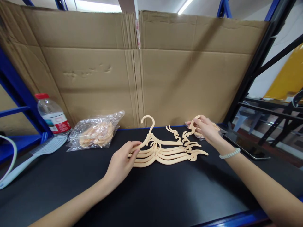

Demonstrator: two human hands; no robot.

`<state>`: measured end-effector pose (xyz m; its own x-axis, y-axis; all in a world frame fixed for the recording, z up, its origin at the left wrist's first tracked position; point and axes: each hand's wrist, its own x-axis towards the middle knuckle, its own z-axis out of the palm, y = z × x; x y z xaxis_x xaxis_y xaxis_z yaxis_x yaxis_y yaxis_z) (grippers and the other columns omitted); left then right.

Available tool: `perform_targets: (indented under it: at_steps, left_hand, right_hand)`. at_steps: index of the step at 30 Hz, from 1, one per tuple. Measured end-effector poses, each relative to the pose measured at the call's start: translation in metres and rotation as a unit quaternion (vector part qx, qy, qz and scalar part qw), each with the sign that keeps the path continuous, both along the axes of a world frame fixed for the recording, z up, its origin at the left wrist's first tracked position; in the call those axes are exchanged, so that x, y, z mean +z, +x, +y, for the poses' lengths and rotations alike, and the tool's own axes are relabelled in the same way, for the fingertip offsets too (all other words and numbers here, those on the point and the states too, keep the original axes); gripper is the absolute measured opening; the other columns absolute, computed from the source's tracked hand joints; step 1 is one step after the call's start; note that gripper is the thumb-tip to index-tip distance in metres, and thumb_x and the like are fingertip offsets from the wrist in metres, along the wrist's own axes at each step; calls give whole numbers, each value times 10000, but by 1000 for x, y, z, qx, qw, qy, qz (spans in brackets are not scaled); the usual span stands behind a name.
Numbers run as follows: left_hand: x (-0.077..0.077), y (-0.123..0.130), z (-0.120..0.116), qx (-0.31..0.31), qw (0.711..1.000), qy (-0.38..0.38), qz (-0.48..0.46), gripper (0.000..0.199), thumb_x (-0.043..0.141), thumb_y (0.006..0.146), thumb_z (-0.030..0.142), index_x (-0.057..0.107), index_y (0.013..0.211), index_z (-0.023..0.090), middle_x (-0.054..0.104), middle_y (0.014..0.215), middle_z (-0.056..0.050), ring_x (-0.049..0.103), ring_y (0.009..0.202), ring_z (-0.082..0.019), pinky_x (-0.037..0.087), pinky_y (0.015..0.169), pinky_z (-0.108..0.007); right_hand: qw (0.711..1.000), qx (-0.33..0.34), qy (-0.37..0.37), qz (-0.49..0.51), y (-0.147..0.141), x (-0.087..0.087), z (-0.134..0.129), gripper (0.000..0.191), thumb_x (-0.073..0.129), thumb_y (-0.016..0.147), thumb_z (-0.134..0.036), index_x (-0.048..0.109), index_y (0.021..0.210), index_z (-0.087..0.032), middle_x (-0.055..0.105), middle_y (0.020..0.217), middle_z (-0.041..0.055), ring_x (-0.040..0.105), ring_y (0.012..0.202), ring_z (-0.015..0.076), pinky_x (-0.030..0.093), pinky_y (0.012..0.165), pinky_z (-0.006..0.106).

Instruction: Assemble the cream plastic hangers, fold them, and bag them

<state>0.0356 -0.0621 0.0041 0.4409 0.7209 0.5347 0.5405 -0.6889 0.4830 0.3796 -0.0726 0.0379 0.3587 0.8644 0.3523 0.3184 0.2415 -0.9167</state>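
Hangers [174, 162], at least four, lie stacked on the counter [151, 195] between the hands, long axis running left to right. The left hand [120, 160] is nearer, at their left end. The hands are well apart: the left is closed on the left arm of the one top hanger [168, 142]; the right [208, 130] pinches one wavy strip [191, 126] beyond the stack's right end. Other strips overlap there, too tangled to count. Farther off: one brush [50, 145], one phone [246, 145], two bags [96, 134], one bottle [54, 115], two cardboard panels [94, 69].
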Motion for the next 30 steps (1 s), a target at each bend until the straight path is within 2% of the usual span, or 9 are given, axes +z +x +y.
perform_targets:
  at_steps: [4, 7, 10, 14, 17, 21, 23, 27, 30]
  left_hand:
    - [-1, -2, -3, -1, 1000, 2, -1, 194, 445, 931, 357, 542, 1033, 223, 644, 988, -41, 641, 918, -202, 505, 784, -306]
    - [-2, -3, -4, -12, 1000, -21, 3, 173, 452, 926, 361, 532, 1003, 228, 645, 971, -32, 636, 910, -201, 497, 773, -303]
    - [-3, -4, -4, -15, 999, -44, 11, 169, 451, 919, 370, 529, 972, 230, 647, 950, -28, 634, 887, -206, 493, 756, -312]
    - [-7, -3, -3, -4, 997, -74, 9, 162, 455, 913, 366, 528, 968, 231, 648, 935, -18, 631, 861, -201, 486, 735, -305]
    - [-9, -2, -2, 3, 996, -87, 5, 162, 461, 912, 361, 528, 972, 227, 645, 927, -15, 625, 844, -193, 476, 732, -298]
    - [-12, -2, 0, 7, 996, -94, 0, 159, 468, 905, 353, 533, 964, 220, 642, 924, -14, 618, 848, -192, 466, 741, -295]
    - [-12, -2, 1, 10, 995, -100, -3, 149, 472, 900, 343, 535, 955, 219, 641, 918, -9, 617, 842, -188, 462, 739, -288]
    - [-11, -3, 1, 16, 995, -103, -7, 132, 477, 891, 326, 532, 939, 215, 635, 903, -8, 608, 826, -185, 454, 736, -290]
    - [-11, -4, 0, 20, 994, -106, -8, 124, 476, 888, 321, 526, 926, 213, 627, 891, -10, 598, 817, -188, 445, 736, -300]
  right_hand:
    - [989, 58, -62, 121, -21, 3, -14, 205, 475, 902, -418, 366, 852, -252, 701, 813, 18, 687, 706, 188, 514, 516, 271]
    - [973, 84, -105, 187, -27, 0, -21, 137, 396, 947, -391, 389, 905, -260, 686, 775, 7, 686, 696, 184, 509, 529, 282]
    - [959, 128, -104, 230, -25, -8, -21, 119, 526, 892, -340, 459, 933, -250, 667, 756, -3, 650, 665, 145, 487, 552, 254]
    - [954, 180, -97, 219, -25, -19, -20, 258, 752, 713, -277, 593, 901, -198, 672, 832, 28, 622, 792, 142, 490, 664, 251]
    - [955, 189, -99, 207, -31, -24, -24, 208, 765, 714, -323, 653, 816, -180, 671, 957, 54, 595, 864, 138, 476, 703, 241]
    - [953, 191, -122, 200, -41, -26, -30, 193, 763, 721, -332, 696, 827, -185, 625, 844, 12, 449, 580, 54, 363, 486, 199]
    - [951, 190, -136, 204, -44, -26, -32, 210, 772, 708, -331, 696, 836, -184, 584, 757, -8, 386, 523, 43, 304, 439, 199]
    - [942, 202, -160, 214, -46, -23, -34, 209, 802, 665, -294, 677, 770, -163, 586, 761, -2, 476, 585, 63, 376, 507, 215]
    - [929, 233, -179, 223, -44, -21, -34, 236, 794, 682, -280, 691, 860, -164, 575, 707, -9, 522, 634, 83, 434, 589, 230]
